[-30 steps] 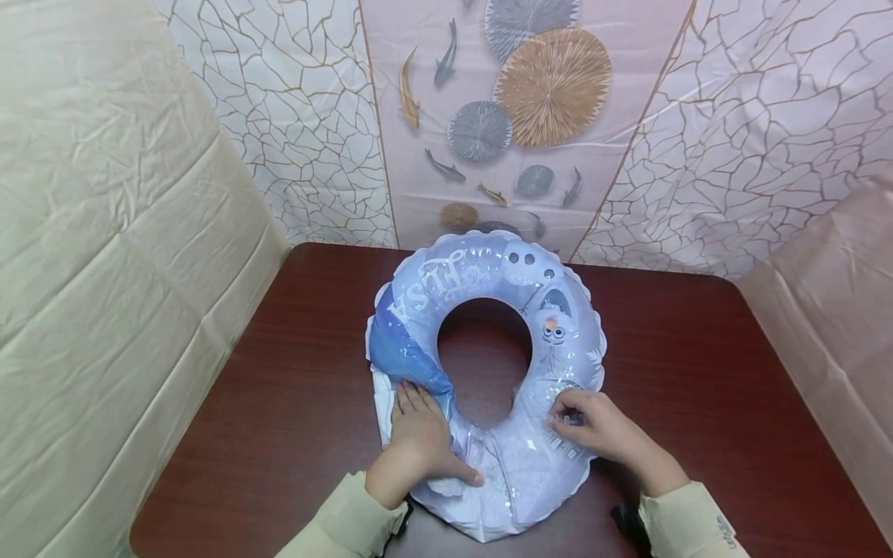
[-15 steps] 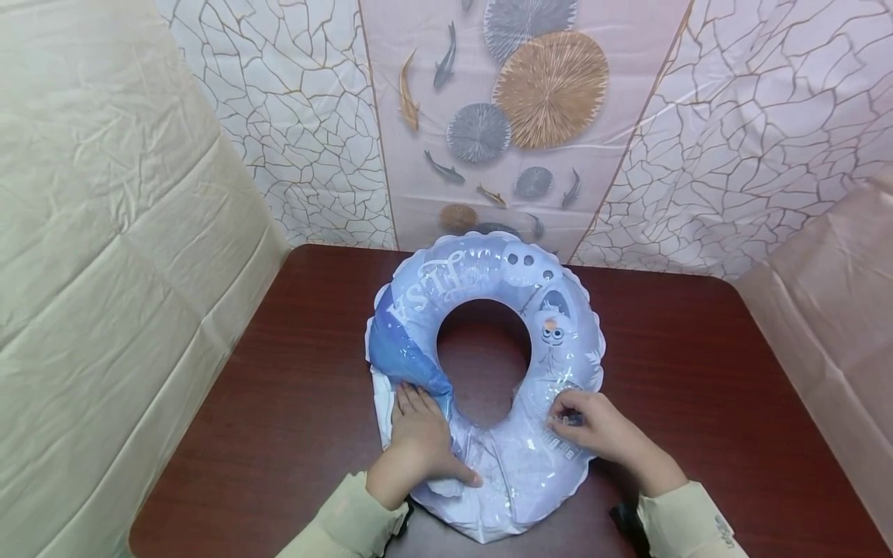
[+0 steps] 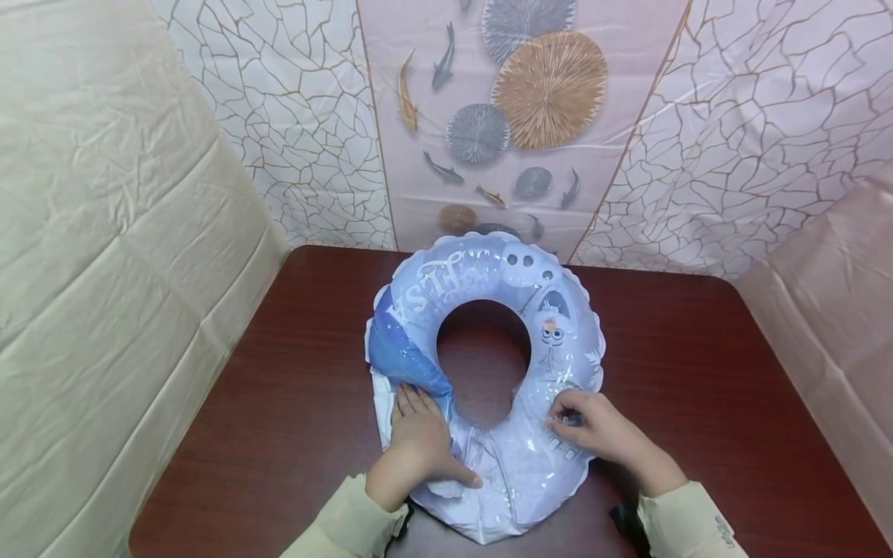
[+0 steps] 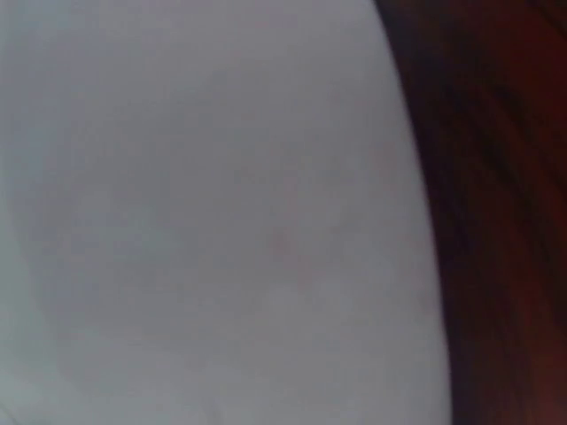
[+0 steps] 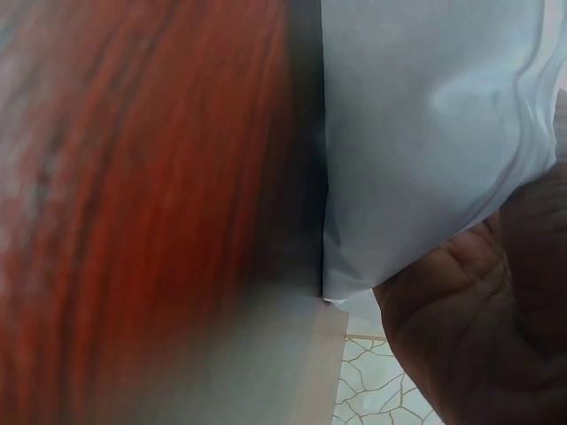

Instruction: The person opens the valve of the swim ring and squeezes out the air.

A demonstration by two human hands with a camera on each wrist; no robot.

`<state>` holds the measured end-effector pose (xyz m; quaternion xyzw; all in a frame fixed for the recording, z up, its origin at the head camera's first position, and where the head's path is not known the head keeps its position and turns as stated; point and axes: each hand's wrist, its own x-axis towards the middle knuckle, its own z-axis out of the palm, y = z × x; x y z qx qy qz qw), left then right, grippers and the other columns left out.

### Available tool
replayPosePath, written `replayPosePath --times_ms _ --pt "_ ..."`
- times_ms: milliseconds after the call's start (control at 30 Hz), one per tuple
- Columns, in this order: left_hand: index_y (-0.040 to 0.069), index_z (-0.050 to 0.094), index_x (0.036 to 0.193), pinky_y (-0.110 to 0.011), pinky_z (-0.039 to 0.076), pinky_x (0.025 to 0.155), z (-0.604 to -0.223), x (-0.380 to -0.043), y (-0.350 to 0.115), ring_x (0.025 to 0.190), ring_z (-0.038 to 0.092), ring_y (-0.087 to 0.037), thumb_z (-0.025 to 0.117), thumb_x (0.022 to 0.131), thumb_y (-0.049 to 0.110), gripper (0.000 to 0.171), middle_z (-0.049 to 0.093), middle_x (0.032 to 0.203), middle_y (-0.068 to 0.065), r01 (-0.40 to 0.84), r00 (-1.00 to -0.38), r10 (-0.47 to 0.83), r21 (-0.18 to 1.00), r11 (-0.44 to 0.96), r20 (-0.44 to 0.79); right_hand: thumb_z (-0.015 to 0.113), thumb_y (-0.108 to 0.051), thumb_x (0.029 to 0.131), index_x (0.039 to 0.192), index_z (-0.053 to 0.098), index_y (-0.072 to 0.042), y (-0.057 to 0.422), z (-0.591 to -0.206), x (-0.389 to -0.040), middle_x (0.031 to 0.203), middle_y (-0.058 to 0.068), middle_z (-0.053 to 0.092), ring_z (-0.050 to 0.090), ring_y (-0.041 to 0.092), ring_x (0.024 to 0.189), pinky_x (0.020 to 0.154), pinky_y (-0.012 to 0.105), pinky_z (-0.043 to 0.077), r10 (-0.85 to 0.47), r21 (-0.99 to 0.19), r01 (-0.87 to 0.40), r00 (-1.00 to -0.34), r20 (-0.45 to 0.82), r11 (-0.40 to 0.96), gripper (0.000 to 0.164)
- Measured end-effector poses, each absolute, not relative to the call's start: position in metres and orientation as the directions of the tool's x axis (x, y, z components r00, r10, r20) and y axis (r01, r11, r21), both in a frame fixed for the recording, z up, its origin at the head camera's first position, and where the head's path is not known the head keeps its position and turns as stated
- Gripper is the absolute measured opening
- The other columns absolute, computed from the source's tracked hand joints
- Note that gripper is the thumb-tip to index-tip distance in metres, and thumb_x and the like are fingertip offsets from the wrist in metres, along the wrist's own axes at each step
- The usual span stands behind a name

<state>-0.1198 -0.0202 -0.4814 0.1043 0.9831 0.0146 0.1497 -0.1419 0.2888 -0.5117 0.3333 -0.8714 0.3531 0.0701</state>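
Note:
A partly inflated swim ring (image 3: 481,267), pale blue and white with printed cartoon figures and scalloped edges, lies on the dark wooden table. Its upper part is plump, while the lower left is slack and folded. My left hand (image 3: 421,438) lies flat on that slack part, fingers pointing away and thumb spread to the right. On the lower right of the ring, the curled thumb and fingers of my right hand (image 3: 593,420) pinch at its surface; what sits between the fingertips is mostly hidden. In the right wrist view, part of this hand (image 5: 452,301) shows against the ring's white side.
The reddish-brown table (image 3: 279,418) has rounded far corners. Behind it hangs a patterned cloth (image 3: 481,178) with fish and round leaf shapes. Pale cream fabric (image 3: 132,256) walls in the left side, and more fabric (image 3: 837,310) stands at the right. The left wrist view is blurred.

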Motion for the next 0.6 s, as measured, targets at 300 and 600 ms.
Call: replayPosePath --times_ms 300,600 --pt "-0.018 0.023 0.15 -0.055 0.024 0.117 -0.4812 -0.1199 -0.0215 0.146 0.017 -0.054 0.072 0.041 0.093 0.163 0.019 0.153 -0.044 0.206 -0.932 0.215 0.06 0.977 -0.292 0.08 -0.007 0.081 0.083 0.068 -0.018 0.2878 -0.512 -0.1422 0.079 -0.016 0.06 0.057 0.002 0.072 0.065 0.022 0.049 -0.536 -0.562 -0.636 -0.763 0.36 0.529 0.016" --pt "-0.018 0.023 0.15 -0.055 0.023 0.117 -0.4802 -0.1202 -0.0219 0.146 0.017 -0.054 0.073 0.04 0.092 0.163 0.019 0.153 -0.044 0.206 -0.934 0.219 0.076 0.976 -0.283 0.081 -0.003 0.079 0.082 0.068 -0.018 0.2865 -0.5102 -0.142 0.079 -0.016 0.06 0.057 0.002 0.073 0.065 0.022 0.049 -0.533 -0.559 -0.63 -0.769 0.354 0.539 0.02"
